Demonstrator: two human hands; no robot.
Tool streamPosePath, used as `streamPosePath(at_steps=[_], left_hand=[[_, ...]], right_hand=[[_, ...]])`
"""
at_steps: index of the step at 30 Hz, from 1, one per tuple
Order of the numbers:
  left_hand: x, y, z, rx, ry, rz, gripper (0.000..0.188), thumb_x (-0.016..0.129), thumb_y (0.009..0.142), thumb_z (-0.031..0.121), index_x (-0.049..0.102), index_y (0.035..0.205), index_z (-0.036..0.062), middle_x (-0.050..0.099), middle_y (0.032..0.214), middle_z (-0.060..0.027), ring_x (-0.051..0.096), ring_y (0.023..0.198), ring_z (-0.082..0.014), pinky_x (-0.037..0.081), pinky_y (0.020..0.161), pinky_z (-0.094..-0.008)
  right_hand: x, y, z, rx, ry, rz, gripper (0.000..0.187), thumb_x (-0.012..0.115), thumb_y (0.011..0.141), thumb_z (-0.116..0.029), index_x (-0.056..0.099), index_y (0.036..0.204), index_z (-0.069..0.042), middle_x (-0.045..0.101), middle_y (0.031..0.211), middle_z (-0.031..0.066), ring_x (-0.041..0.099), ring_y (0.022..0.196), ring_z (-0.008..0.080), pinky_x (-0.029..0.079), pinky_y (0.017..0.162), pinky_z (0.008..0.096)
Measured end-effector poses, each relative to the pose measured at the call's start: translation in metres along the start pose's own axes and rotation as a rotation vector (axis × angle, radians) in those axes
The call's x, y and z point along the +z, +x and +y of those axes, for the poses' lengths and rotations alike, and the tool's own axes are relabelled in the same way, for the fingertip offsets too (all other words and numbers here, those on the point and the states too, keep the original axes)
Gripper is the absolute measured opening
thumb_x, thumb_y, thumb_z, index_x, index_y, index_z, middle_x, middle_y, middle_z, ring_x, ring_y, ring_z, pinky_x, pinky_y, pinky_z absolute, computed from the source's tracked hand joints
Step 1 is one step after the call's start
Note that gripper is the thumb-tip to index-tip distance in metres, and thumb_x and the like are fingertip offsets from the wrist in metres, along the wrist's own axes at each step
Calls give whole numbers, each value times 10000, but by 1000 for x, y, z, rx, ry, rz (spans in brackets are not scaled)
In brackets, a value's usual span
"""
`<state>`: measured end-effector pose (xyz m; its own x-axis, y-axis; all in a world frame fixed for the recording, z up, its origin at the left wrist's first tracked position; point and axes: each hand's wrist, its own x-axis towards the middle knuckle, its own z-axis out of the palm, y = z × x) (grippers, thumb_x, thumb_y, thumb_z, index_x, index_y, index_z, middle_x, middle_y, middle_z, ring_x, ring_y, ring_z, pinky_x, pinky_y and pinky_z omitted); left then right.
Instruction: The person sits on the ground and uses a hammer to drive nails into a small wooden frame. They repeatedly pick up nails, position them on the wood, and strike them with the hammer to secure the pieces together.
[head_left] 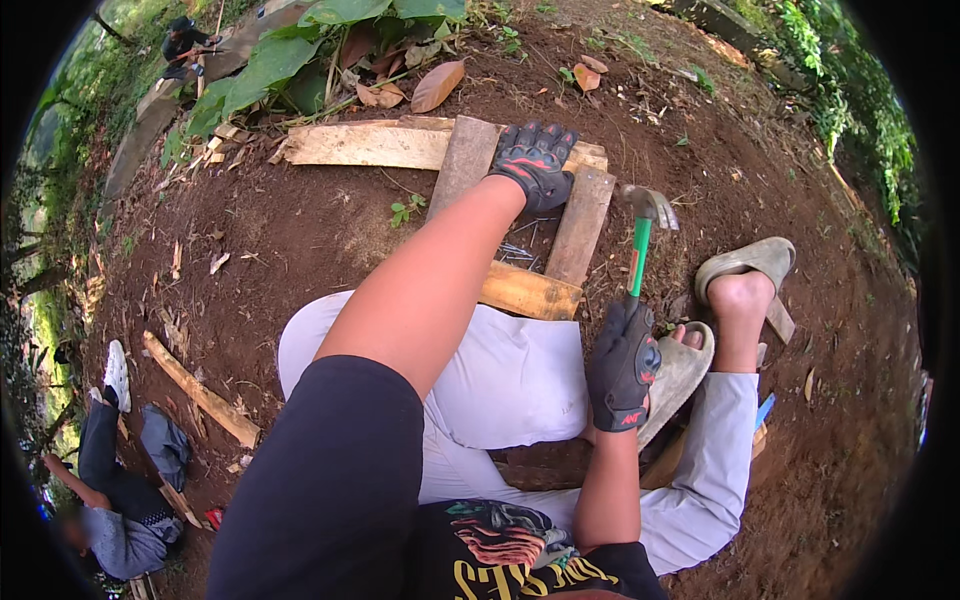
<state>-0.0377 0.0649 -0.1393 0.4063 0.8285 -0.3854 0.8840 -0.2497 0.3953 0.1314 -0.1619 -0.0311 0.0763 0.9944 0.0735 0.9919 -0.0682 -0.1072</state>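
Observation:
My left hand [537, 168], in a black glove with red marks, lies with outstretched fingers on the far side of a wooden frame. Under and beside it are a long pale plank [370, 145] and a greyish board [463, 165] crossing over it. Another brown board [580, 228] forms the frame's right side, and a yellowish board [530, 292] its near side. Several loose nails [515, 252] lie on the soil inside. My right hand [622, 368], gloved alike, is wrapped around the lower handle of a claw hammer [640, 250], its metal head pointing away from me.
My sandalled feet [678, 385] rest right of the frame, by a small wood piece [780, 320]. A long wood strip [200, 388] lies on the brown soil at left. One person [125, 510] sits at lower left, another [182, 45] at far left. Leafy plants [270, 75] grow beyond.

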Motion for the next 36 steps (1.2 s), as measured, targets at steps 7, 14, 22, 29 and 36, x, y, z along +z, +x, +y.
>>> streamPosePath(at_steps=[7, 14, 22, 29, 36], left_hand=[[-5, -3, 6, 25, -31, 10, 762, 424, 1066, 500, 214, 1727, 184, 196, 1793, -92, 156, 1653, -361, 100, 1340, -542], [-1, -4, 0, 9, -39, 14, 778, 444, 1055, 495, 208, 1728, 185, 187, 1797, -99, 165, 1651, -366, 104, 1338, -555], [-8, 1, 6, 26, 9, -5, 781, 447, 1050, 482, 194, 1732, 196, 173, 1800, -98, 165, 1651, -369, 102, 1337, -566], [-4, -5, -2, 1, -20, -27, 778, 444, 1042, 458, 192, 1732, 202, 155, 1805, -88, 139, 1658, -358, 80, 1342, -556], [-10, -1, 4, 13, -6, -41, 775, 433, 1042, 459, 190, 1733, 205, 169, 1801, -87, 141, 1658, -357, 83, 1341, -556]], right_hand=[[-21, -3, -10, 117, 157, 86, 294, 498, 1125, -271, 618, 1073, -8, 628, 913, 238, 639, 823, 435, 474, 715, 525], [-33, 9, -12, 87, 230, 92, 245, 521, 1094, -232, 619, 1049, -12, 609, 853, 182, 617, 768, 379, 463, 683, 494], [23, -1, 1, 164, 29, -173, 253, 538, 1102, -229, 653, 1163, -12, 676, 927, 229, 669, 872, 450, 501, 847, 552], [-45, 4, -8, 145, 335, 224, 306, 482, 1121, -276, 643, 1077, -20, 609, 832, 189, 602, 787, 399, 488, 727, 486], [-17, 16, -3, -5, 16, -57, 272, 521, 1114, -261, 652, 1071, -27, 642, 817, 223, 636, 785, 443, 504, 768, 521]])
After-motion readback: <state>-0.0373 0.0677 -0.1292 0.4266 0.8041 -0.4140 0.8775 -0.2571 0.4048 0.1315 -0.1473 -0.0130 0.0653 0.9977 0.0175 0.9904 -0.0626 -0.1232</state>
